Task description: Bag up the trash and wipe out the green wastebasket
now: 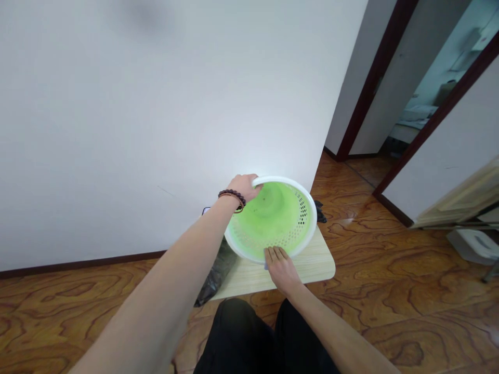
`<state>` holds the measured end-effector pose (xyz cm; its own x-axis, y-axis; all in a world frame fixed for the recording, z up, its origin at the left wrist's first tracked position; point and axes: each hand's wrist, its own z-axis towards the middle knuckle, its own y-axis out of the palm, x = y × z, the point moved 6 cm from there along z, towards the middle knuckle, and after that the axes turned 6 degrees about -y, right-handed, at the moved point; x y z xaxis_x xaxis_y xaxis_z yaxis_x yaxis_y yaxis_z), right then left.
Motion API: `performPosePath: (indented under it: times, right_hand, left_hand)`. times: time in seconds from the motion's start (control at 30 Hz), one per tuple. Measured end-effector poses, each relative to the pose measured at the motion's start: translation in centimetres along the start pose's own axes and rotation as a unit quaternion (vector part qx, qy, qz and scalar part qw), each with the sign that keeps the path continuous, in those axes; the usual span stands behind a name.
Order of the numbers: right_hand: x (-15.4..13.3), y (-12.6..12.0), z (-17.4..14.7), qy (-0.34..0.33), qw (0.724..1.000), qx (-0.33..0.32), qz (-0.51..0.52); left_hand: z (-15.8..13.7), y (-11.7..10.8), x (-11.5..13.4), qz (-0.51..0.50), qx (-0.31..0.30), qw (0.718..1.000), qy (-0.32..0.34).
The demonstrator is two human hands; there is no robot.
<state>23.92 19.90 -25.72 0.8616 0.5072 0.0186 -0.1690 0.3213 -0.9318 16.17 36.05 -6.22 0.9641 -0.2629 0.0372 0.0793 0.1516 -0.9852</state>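
Head view: the basket (pixel 277 217) points its open mouth toward the camera.

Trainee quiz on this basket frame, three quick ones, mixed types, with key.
1. Multiple choice. Which wrist wears the beaded bracelet? A) left B) right C) both

2. True or false. The right hand is on the side of the basket nearer the person's knees.

3. Fill in. The basket's rim is ____ and its inside is ____.

Key: 1. A. 2. True. 3. White; green.
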Motion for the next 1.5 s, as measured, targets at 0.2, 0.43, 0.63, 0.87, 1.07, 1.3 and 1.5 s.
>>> performPosePath:
  times: [0.2, 0.43, 0.63, 0.87, 1.07, 1.3, 1.5]
  right_hand:
    - [0.5, -1.1, -0.3, -0.065, 0.998, -0.014, -0.015]
    - [0.4, -2.8, 0.6, -0.120, 0.993, -0.024, -0.002]
    - [2.6, -2.8, -0.2, -0.154, 0.988, -0.022, 0.013]
    - [3.4, -1.9, -1.0, -0.114, 0.993, -0.017, 0.009]
    - [3.0, -0.5, -1.2, -0.078, 0.997, -0.023, -0.003]
    - [2.7, -2.1, -1.1, -0.037, 0.994, -0.041, 0.091]
    - [3.8, -3.6, -0.6, -0.076, 0.977, -0.102, 0.174]
  left_hand:
    - [-1.1, -0.5, -2.8, 0.046, -0.027, 0.998, -0.029]
    - [-0.3, -2.8, 0.2, 0.080, 0.014, 0.995, 0.050]
    - [1.7, -1.6, 1.5, 0.040, -0.024, 0.991, 0.129]
    - [1.9, -1.1, 2.4, 0.012, -0.049, 0.993, 0.110]
    - [2.0, -1.1, 3.3, 0.006, -0.054, 0.993, 0.100]
    - [2.5, -0.8, 3.9, 0.013, -0.041, 0.992, 0.121]
    - [2.6, -0.8, 3.9, 0.021, -0.040, 0.993, 0.112]
